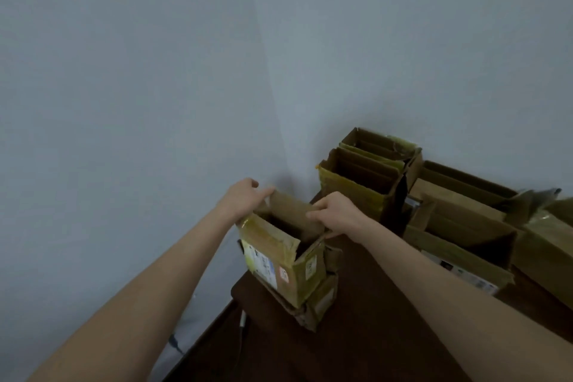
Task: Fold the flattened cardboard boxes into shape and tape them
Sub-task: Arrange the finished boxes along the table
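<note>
A small cardboard box (285, 270) with yellowish tape and shipping labels stands upright and open-topped on another flattened or squashed box (319, 307) near the dark table's left edge. My left hand (242, 195) grips the far left flap of the open top. My right hand (336, 211) pinches the far right flap (291, 211), its fingers curled over the edge. Both forearms reach in from below.
Several other open, taped cardboard boxes (366, 183) stand at the back and right of the dark brown table (372, 335), against the grey wall corner. A larger open box (459, 239) sits just right of my right arm. The table's left edge drops off beside the small box.
</note>
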{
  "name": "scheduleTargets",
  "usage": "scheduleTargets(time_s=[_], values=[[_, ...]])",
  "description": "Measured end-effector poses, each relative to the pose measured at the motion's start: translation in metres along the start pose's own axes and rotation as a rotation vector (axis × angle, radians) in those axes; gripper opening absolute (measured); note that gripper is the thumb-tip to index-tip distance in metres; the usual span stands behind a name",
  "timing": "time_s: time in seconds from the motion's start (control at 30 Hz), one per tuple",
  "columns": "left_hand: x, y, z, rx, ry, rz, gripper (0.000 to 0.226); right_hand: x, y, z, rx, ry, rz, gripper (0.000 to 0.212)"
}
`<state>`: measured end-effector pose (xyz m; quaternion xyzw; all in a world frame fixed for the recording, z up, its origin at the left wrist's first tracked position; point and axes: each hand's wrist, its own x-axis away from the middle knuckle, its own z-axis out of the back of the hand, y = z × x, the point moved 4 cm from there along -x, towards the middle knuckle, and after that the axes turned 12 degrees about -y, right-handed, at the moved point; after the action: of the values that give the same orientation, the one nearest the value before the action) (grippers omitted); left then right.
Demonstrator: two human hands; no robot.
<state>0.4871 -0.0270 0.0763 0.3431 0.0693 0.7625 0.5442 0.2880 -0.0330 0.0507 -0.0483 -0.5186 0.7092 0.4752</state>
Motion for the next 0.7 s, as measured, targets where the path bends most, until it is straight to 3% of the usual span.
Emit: scheduleTargets(time_s=[0.1, 0.2, 0.33, 0.4, 0.5, 0.6, 0.7], values=[[0.02, 0.012, 0.015, 0.077, 0.158, -0.011, 0.076, 0.021, -0.024, 0.03, 0.138, 0.198, 0.128, 0.023], [0.029, 0.036, 0.024, 0.094, 0.237, -0.062, 0.069, 0.04, -0.038, 0.058, 0.236, 0.436, 0.194, 0.027], [0.021, 0.061, 0.013, 0.301, 0.111, -0.097, 0.055, 0.054, -0.021, 0.072, 0.128, 0.633, 0.153, 0.027], [0.014, 0.069, 0.003, 0.44, 0.032, -0.166, 0.044, 0.053, -0.002, 0.077, -0.054, 0.633, 0.102, 0.025], [0.006, 0.072, -0.001, 0.401, 0.138, -0.209, 0.011, 0.047, 0.021, 0.082, -0.178, 0.61, 0.055, 0.024], [-0.01, 0.067, -0.007, 0.339, 0.22, -0.156, 0.025, 0.04, 0.036, 0.076, -0.214, 0.547, -0.002, 0.028], [-0.031, 0.058, -0.013, 0.38, 0.198, -0.069, 0.025, 0.033, 0.052, 0.06, -0.403, 0.376, -0.193, 0.054]])
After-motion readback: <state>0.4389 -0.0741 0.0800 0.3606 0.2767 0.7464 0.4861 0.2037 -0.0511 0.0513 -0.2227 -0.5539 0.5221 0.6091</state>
